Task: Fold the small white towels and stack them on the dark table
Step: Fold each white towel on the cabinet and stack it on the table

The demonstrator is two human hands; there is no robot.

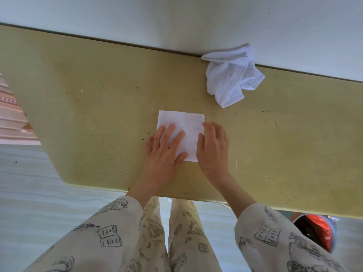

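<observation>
Folded white towel: flat square near the front edge of the yellowish tabletop.

Left hand: fingers straight and spread, pressing flat on the folded towel's left half; grip released.

Right hand: at the folded towel's right edge, fingers bent down onto that edge; grip state impossible to tell.

Crumpled white towel: unfolded heap beyond and right of the folded towel, touching the white wall.
</observation>
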